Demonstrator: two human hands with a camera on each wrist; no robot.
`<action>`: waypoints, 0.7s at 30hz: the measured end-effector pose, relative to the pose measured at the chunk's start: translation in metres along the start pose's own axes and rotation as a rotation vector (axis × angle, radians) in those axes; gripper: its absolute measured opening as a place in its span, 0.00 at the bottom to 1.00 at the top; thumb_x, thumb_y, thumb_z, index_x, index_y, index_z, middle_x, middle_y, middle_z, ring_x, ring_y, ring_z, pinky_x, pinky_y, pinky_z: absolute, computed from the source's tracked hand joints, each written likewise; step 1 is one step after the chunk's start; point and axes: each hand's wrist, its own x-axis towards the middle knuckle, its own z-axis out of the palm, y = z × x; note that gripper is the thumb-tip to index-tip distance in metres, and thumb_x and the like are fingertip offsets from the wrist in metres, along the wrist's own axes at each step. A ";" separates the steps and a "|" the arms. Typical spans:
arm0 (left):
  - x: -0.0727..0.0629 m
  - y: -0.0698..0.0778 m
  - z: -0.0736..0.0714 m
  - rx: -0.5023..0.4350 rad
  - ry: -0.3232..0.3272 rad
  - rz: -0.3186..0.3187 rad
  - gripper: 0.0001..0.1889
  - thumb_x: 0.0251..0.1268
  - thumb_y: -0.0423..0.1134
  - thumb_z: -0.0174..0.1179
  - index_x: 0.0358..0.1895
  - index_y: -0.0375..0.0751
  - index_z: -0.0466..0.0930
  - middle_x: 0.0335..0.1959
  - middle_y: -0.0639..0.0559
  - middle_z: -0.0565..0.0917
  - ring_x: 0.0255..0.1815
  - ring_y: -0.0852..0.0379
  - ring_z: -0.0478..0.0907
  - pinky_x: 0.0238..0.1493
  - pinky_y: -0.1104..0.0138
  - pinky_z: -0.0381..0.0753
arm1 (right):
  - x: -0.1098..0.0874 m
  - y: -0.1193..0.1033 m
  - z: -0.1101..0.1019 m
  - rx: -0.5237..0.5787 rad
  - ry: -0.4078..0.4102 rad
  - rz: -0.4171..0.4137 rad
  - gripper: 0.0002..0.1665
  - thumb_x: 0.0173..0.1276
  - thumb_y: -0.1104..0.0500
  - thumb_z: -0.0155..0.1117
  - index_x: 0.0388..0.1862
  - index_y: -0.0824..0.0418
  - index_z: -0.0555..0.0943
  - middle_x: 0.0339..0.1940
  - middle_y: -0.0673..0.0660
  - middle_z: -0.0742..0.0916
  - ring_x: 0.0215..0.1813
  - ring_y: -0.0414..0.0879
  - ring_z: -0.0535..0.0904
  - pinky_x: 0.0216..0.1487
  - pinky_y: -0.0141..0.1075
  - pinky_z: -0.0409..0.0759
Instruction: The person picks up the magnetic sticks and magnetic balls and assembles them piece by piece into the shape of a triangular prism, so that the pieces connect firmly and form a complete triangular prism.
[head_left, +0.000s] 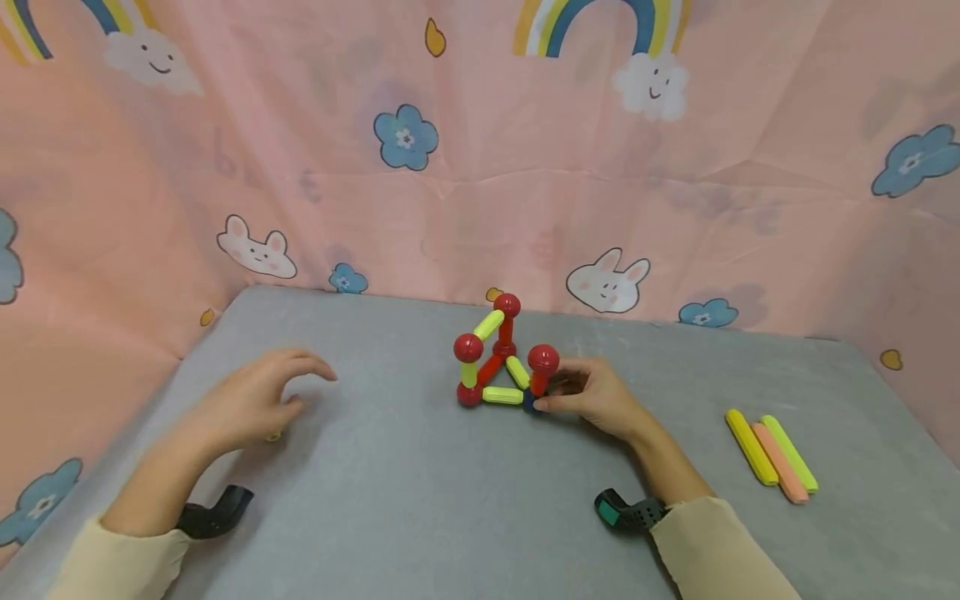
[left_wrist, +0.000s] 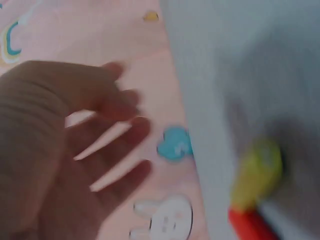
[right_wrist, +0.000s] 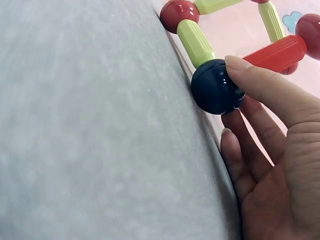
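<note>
A small frame of magnetic sticks and balls stands mid-table. Its base is a triangle with a red ball [head_left: 469, 394] at front left and a dark blue ball [right_wrist: 212, 90] at front right. Uprights carry red balls; a yellow-green stick [head_left: 489, 324] joins two of them on top. My right hand [head_left: 596, 398] pinches the dark blue ball, thumb in front and fingers behind. My left hand [head_left: 251, 400] hovers at the left, fingers loosely bent, holding nothing visible. Below it, the left wrist view shows a blurred yellow piece [left_wrist: 257, 172] and a red piece [left_wrist: 250, 225], mostly hidden in the head view.
Three loose sticks lie together at the right: a yellow one [head_left: 752, 447], an orange one [head_left: 780, 463] and a yellow-green one [head_left: 790, 454]. A pink printed cloth [head_left: 465, 233] hangs behind the grey table [head_left: 420, 517] and along its sides.
</note>
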 end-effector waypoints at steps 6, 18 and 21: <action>-0.022 -0.021 -0.001 0.131 -0.145 0.024 0.27 0.48 0.15 0.56 0.45 0.51 0.87 0.50 0.53 0.86 0.53 0.47 0.83 0.53 0.50 0.82 | -0.001 0.000 -0.002 0.013 0.002 0.022 0.22 0.61 0.63 0.75 0.55 0.61 0.84 0.45 0.48 0.89 0.47 0.47 0.85 0.50 0.35 0.85; -0.010 -0.028 0.013 0.055 -0.152 -0.030 0.10 0.56 0.32 0.72 0.40 0.51 0.89 0.41 0.58 0.87 0.44 0.53 0.84 0.47 0.55 0.83 | 0.001 -0.024 -0.007 0.133 0.070 -0.036 0.27 0.65 0.66 0.70 0.63 0.65 0.77 0.54 0.44 0.86 0.55 0.42 0.83 0.56 0.30 0.83; -0.008 -0.033 0.010 0.008 -0.170 -0.029 0.12 0.55 0.33 0.73 0.44 0.47 0.88 0.43 0.56 0.88 0.45 0.55 0.83 0.48 0.60 0.83 | 0.003 -0.030 -0.005 0.112 0.067 -0.022 0.27 0.64 0.65 0.72 0.63 0.64 0.78 0.54 0.44 0.86 0.55 0.44 0.83 0.54 0.32 0.84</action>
